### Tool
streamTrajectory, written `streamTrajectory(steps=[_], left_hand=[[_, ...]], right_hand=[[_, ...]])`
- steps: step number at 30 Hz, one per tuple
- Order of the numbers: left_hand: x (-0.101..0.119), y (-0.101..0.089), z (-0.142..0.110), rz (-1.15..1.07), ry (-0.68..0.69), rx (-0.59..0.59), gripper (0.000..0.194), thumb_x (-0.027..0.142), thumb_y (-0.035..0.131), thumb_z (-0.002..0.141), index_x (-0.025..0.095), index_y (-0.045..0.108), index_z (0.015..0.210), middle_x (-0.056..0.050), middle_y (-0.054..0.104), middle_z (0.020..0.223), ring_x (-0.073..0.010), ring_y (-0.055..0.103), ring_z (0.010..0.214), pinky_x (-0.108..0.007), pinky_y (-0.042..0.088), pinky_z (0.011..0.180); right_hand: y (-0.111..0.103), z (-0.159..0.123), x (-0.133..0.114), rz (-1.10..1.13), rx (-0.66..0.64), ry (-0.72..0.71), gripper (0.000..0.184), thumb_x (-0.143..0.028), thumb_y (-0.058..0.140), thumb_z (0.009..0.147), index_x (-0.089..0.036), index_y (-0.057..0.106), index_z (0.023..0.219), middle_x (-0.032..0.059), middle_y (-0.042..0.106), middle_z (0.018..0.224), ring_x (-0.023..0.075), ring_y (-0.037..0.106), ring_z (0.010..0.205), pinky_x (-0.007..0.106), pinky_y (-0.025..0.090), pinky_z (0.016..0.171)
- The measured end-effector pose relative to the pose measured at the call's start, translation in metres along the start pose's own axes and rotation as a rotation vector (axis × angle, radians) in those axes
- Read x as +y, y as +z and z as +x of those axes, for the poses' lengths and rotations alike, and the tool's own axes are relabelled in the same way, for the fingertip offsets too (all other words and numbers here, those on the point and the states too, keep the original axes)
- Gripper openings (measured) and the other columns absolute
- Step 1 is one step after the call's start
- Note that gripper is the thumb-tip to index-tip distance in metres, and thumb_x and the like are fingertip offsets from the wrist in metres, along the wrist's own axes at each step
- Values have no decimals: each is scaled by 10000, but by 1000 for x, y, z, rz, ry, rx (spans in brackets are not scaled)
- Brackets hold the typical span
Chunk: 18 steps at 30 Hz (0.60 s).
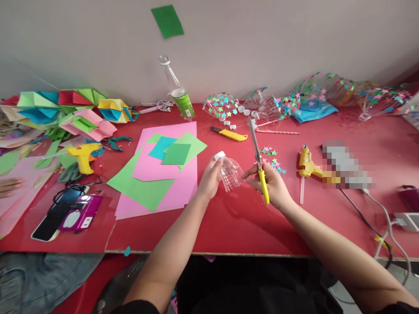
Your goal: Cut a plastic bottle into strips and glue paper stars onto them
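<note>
My left hand (211, 176) is closed around the neck of a clear plastic bottle top (231, 173). It has a white cap (219, 155), and its wide cut end points toward my right. Scissors with yellow handles (262, 185) rest in my right hand (273, 183), blades pointing up and away from me and looking shut. The right fingertips reach the cut rim of the bottle piece; whether they pinch it, I cannot tell. Behind that hand lie loose star-shaped paper pieces (269, 151). A yellow box cutter (233, 134) lies beyond the bottle piece.
Pink and green paper sheets (150, 185) lie left on the red table (209, 233). A glue gun (306, 163) is at right, another glue gun (83, 155) at left. A tall clear bottle (173, 80) and star-covered plastic pieces (222, 106) stand by the wall. Another person's hand (9, 187) shows far left.
</note>
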<state>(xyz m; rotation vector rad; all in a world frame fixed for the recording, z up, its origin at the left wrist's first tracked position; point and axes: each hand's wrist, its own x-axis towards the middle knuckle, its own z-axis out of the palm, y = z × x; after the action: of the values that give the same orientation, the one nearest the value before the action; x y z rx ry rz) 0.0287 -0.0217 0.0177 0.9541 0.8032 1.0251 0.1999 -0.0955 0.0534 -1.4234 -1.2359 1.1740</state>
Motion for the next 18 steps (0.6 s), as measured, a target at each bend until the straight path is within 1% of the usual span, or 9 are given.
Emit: streamTrajectory(steps=[2,5,8,11,15,18], left_hand=[[-3,2,-1,-4,-22,2,457,554,621,830,173,575,1080,-89,700,1004,-236,677,958,-373,504,834],[-6,5,-3,13,-15,-27,419,542,596,855,178,578,1061,-96,709,1058,-235,680,971,-375,505,854],[-9,6,-3,48,23,-27,371,524,584,871,191,564,1033,-68,723,1012,-216,678,966,-375,491,901],[-13,7,-4,77,38,-12,355,517,566,884,194,553,1032,-54,716,986,-206,671,970,-374,485,922],[-16,6,-6,119,65,-33,359,516,539,901,205,539,1078,-57,690,1055,-207,646,1045,-373,472,954],[-18,5,-6,114,79,-67,373,508,527,911,226,507,1155,-52,672,1113,-207,629,1091,-377,454,980]], right_hand=[[1,0,1,-33,-9,9,207,-348,626,710,-228,503,826,13,672,846,120,450,609,259,381,567],[3,1,3,-69,-11,44,219,-345,645,706,-224,508,827,4,649,808,122,443,608,262,373,573],[4,3,7,-80,-2,48,226,-340,670,706,-223,510,816,-9,623,769,128,454,619,258,369,569],[5,4,10,-66,17,66,270,-373,696,693,-227,498,804,-28,578,711,130,450,608,255,363,554],[6,3,10,-55,4,78,283,-401,688,702,-228,497,819,-36,550,697,127,429,595,249,348,543],[5,3,8,-64,47,61,267,-391,678,711,-230,503,832,-29,548,702,132,422,600,255,347,554]])
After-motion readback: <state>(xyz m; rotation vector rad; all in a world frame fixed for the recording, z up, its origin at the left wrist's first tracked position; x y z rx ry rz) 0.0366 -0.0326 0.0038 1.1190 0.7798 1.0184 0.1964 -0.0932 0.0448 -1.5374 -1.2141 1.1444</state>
